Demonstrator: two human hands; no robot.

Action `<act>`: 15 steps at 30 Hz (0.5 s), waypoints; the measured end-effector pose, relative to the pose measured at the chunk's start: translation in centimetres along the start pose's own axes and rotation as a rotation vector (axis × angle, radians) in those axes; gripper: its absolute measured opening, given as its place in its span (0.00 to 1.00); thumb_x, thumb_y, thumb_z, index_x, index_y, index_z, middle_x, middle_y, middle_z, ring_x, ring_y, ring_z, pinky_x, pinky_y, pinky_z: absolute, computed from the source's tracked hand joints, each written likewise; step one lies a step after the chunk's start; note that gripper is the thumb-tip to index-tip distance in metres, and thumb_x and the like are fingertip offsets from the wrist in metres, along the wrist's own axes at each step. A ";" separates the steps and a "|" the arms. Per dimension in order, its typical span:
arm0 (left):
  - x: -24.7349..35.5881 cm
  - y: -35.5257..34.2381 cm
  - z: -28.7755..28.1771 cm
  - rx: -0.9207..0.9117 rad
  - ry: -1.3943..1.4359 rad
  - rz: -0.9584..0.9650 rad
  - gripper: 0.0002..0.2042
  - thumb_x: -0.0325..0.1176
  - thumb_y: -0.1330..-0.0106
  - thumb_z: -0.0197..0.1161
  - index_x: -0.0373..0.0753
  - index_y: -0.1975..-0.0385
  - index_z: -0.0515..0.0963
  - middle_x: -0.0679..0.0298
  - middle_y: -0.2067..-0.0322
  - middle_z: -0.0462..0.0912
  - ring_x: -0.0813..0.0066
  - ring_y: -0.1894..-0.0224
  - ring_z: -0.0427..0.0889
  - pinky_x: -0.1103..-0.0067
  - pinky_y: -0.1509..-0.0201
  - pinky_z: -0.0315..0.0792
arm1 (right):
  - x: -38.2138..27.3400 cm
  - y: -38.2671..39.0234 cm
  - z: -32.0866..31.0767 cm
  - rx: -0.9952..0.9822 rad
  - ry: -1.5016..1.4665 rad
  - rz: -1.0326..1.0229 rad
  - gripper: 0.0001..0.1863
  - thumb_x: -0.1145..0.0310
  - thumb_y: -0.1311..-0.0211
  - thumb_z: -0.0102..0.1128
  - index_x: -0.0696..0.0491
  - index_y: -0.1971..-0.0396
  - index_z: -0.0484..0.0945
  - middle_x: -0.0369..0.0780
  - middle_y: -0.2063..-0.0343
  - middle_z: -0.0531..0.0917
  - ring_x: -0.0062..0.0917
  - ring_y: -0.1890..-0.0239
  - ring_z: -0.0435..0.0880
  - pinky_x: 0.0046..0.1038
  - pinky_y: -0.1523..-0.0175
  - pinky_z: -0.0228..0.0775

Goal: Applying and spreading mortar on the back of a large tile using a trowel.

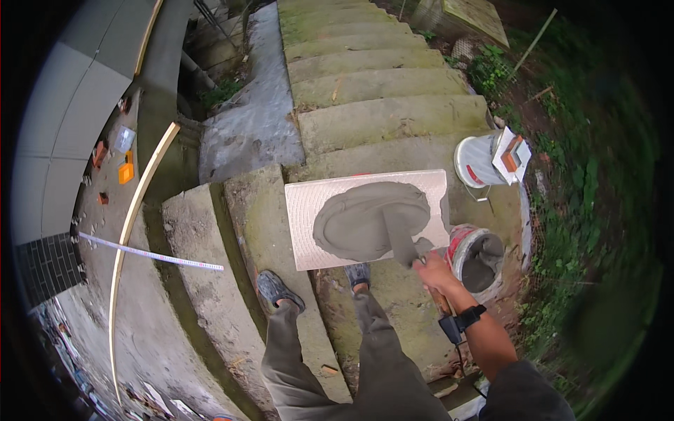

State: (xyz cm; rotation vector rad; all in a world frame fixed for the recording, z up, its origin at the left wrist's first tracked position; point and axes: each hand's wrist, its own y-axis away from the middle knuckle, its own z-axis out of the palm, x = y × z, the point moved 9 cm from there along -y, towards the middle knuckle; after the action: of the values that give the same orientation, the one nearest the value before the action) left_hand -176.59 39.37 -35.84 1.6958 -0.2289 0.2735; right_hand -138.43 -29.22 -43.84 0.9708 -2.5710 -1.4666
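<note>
My right hand (437,272) is closed around the handle of a trowel (399,238). Its flat blade lies on a thick oval patch of wet grey mortar (351,221). The mortar is spread over the middle of a pale pink rectangular tile (300,235) with a ribbed face. Bare ribbed surface shows around the mortar, mostly at the left. Just right of my right hand stands a bucket (458,245) with grey mortar inside. My left hand does not show; what bears the tile from below is hidden.
Mossy concrete steps (358,81) run up ahead. At right stands a white bucket (472,165) with a white board (507,156) on top, beside green plants. On the left are a long wooden strip (130,217), a measuring tape (154,254) and an orange box (126,170).
</note>
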 end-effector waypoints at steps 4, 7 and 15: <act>2.5 -0.7 -0.9 -0.017 -0.070 -0.005 0.13 0.43 0.30 0.58 0.40 0.56 0.80 0.61 0.69 0.85 0.64 0.72 0.86 0.66 0.78 0.77 | -6.2 -3.0 -2.2 0.188 0.389 -0.142 0.16 0.63 0.38 0.56 0.61 0.58 0.77 0.56 0.66 0.85 0.49 0.60 0.87 0.46 0.53 0.78; 4.4 -1.2 -2.5 -0.019 -0.128 0.000 0.13 0.42 0.30 0.58 0.40 0.56 0.80 0.60 0.70 0.85 0.64 0.73 0.86 0.66 0.78 0.77 | -6.1 -5.8 -2.6 0.230 0.526 -0.138 0.14 0.64 0.33 0.51 0.59 0.58 0.79 0.54 0.66 0.86 0.48 0.59 0.87 0.44 0.53 0.80; 7.0 -3.4 0.6 -0.053 -0.207 0.015 0.13 0.42 0.30 0.58 0.40 0.57 0.80 0.60 0.70 0.85 0.65 0.73 0.86 0.66 0.77 0.77 | 4.7 -4.5 -2.3 0.251 0.349 -0.040 0.13 0.67 0.34 0.49 0.59 0.58 0.78 0.50 0.66 0.87 0.44 0.62 0.89 0.43 0.57 0.81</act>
State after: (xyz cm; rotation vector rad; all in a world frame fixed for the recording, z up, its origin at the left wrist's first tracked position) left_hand -168.89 39.34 -36.94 1.6702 -0.3988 0.1018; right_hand -139.20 -35.07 -47.41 1.1892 -2.5203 -0.8931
